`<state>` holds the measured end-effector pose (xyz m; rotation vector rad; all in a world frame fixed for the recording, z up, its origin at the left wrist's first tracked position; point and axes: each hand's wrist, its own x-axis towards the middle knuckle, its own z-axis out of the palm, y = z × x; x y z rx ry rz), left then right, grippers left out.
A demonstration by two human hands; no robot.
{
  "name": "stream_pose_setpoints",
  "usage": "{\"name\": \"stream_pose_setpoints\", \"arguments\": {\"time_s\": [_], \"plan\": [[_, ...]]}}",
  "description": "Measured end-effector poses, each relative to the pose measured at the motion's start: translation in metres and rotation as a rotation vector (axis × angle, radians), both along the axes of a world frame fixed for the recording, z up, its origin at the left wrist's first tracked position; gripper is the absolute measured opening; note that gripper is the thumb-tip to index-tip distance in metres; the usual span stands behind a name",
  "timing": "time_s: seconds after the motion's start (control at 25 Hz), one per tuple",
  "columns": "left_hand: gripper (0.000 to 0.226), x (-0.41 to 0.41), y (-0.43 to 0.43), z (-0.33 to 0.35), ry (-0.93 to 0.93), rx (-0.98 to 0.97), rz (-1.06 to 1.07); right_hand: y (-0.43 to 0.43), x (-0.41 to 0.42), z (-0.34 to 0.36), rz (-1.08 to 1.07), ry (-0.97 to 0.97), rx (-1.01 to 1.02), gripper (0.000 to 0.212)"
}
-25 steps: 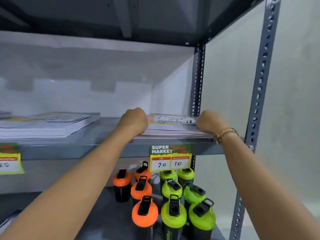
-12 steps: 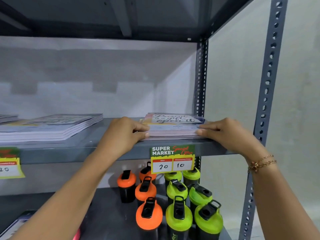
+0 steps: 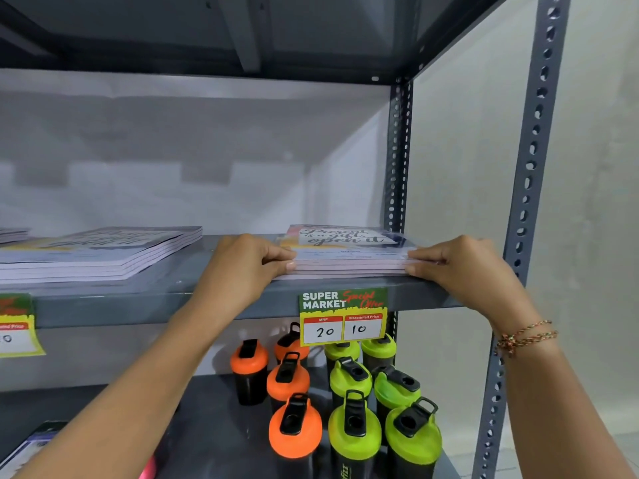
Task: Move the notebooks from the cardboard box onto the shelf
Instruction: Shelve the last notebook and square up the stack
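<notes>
A small stack of notebooks (image 3: 349,248) with a "Present is a gift, open it" cover lies flat at the right end of the grey metal shelf (image 3: 214,302). My left hand (image 3: 247,266) grips the stack's left front corner with thumb on top. My right hand (image 3: 460,266) holds its right front corner the same way. A second, larger stack of the same notebooks (image 3: 100,252) lies further left on this shelf. The cardboard box is out of view.
A price tag reading 20 and 10 (image 3: 342,316) hangs under the stack; another tag (image 3: 15,326) hangs at far left. Orange and green shaker bottles (image 3: 345,402) stand on the lower shelf. Perforated uprights (image 3: 527,188) frame the right side, a wall beyond.
Both hands have drawn back from over the stack to its front corners. The stack's printed cover now shows fully, and the stack sits squarer on the shelf.
</notes>
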<state>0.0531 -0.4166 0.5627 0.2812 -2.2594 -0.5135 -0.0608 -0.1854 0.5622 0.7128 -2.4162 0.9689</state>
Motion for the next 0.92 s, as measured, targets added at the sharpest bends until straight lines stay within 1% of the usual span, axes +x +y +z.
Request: {"name": "stream_pose_setpoints", "arguments": {"time_s": [0.2,0.36,0.56,0.92], "plan": [[0.028,-0.002,0.001,0.002,-0.022,-0.003,0.008,-0.003,0.001,-0.001,0.025,0.003,0.000,0.033],[0.030,-0.001,0.005,0.002,-0.015,-0.017,0.030,-0.004,0.000,-0.002,0.004,-0.020,0.020,0.036],[0.033,-0.002,0.006,0.003,-0.038,-0.003,0.054,-0.007,0.000,-0.003,-0.011,0.003,0.027,0.039],[0.035,0.000,0.012,0.001,-0.025,0.020,0.092,-0.008,0.005,-0.004,-0.008,0.041,-0.013,0.038]]}}
